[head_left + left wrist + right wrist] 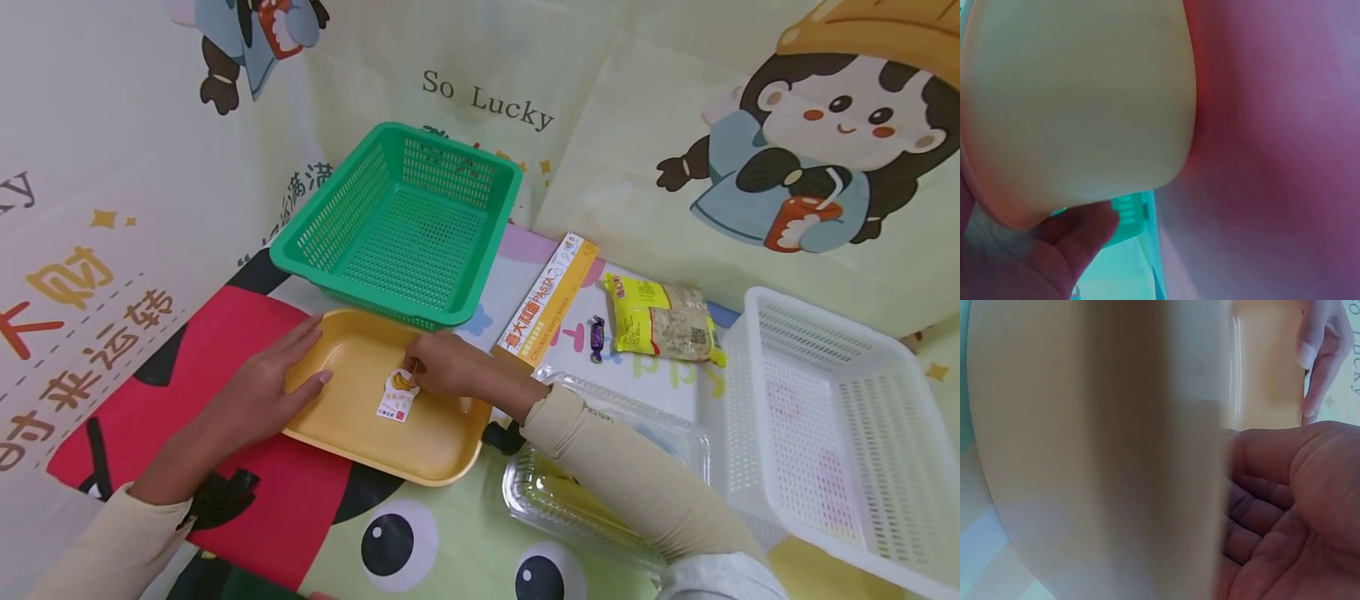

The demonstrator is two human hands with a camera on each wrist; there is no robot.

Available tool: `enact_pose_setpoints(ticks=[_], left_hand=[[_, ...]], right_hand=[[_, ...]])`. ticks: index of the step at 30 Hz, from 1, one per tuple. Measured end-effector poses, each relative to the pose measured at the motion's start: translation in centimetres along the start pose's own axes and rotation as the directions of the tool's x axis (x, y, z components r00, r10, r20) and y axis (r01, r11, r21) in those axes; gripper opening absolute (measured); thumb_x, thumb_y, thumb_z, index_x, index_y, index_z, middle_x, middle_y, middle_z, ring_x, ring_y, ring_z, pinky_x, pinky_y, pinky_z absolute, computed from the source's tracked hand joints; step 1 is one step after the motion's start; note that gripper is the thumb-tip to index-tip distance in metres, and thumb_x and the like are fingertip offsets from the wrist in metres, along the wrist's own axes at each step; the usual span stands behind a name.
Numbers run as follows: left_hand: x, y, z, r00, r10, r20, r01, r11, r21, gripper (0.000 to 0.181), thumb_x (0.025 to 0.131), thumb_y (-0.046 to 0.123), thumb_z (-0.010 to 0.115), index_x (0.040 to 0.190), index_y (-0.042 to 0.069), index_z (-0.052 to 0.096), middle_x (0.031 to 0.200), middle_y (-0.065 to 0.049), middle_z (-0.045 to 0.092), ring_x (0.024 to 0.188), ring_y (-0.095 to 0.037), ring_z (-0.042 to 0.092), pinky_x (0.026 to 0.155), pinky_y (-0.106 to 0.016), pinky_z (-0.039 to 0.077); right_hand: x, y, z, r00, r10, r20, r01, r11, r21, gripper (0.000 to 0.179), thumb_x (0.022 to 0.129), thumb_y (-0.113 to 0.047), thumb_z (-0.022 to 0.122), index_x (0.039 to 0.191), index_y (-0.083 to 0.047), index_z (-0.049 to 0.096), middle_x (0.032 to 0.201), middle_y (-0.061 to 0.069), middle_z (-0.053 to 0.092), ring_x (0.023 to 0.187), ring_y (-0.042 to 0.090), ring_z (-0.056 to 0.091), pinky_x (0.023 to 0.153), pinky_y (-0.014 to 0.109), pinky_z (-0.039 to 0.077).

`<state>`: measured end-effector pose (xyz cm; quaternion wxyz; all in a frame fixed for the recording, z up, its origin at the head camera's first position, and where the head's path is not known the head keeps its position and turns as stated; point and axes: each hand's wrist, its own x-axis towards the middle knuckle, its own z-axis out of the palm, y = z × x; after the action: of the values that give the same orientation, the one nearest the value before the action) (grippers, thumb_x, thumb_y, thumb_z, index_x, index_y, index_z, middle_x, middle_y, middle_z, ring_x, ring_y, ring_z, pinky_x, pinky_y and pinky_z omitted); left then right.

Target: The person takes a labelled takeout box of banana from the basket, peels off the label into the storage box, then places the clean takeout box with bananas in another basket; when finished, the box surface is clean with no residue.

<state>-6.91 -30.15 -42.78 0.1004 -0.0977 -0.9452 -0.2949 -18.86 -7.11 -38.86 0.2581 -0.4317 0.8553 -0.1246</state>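
A shallow orange-yellow plastic tray (442, 442) with rounded corners lies on the patterned cover. My left hand (262, 392) holds its left end, thumb over the inside and fingers along the outer rim; in the right wrist view that thumb (1307, 355) shows against the tray. My right hand (446, 367) is over the tray's middle, pinching the top of a small white paper label (396, 398) with a banana picture. In the right wrist view, the curled right fingers (1247, 515) show beside the tray wall (1029, 437), and the label is hidden. The tray's outer side (1085, 112) fills the left wrist view.
Behind the tray stands a green perforated basket (390, 217). To the right are a pasta box (547, 300), a purple wrapped candy (597, 339), a yellow food packet (660, 321) and a white basket (802, 433). A clear plastic container (532, 492) sits beneath my right forearm.
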Motion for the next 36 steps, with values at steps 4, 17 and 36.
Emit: enact_pose_setpoints(ticks=[4,17,36], left_hand=[[-0.2,-0.2,-0.1,0.999,-0.025,0.047,0.027,0.999,-0.033,0.080,0.082,0.014,0.078,0.146,-0.007,0.035,0.154,-0.018,0.030,0.132,-0.045,0.037,0.082,-0.052,0.050],[-0.2,-0.3,0.0,0.993,-0.066,0.098,0.071,0.996,-0.048,0.086,0.085,0.016,0.075,0.152,-0.003,0.024,0.157,-0.018,0.023,0.133,-0.045,0.032,0.085,-0.054,0.049],[-0.2,0.1,-0.1,0.994,-0.067,0.081,0.071,0.996,-0.049,0.083,0.086,0.017,0.074,0.150,-0.006,0.027,0.154,-0.020,0.025,0.134,-0.045,0.031,0.083,-0.055,0.049]], right_hand=[[0.2,0.1,0.1,1.000,-0.003,0.027,0.004,1.000,-0.020,0.013,0.093,-0.008,0.064,0.099,-0.006,0.074,0.084,-0.002,0.064,0.071,0.012,0.052,0.064,0.021,0.043],[-0.2,0.1,-0.1,0.998,0.024,0.049,-0.020,0.996,-0.081,0.029,0.094,-0.004,0.056,0.067,-0.012,0.051,0.063,-0.001,0.036,0.065,0.016,0.041,0.058,0.024,0.032],[-6.2,1.2,-5.5,0.988,-0.150,0.039,0.149,0.988,0.042,0.035,0.101,-0.019,0.054,0.133,-0.004,0.059,0.115,0.003,0.066,0.092,0.014,0.058,0.085,0.026,0.047]])
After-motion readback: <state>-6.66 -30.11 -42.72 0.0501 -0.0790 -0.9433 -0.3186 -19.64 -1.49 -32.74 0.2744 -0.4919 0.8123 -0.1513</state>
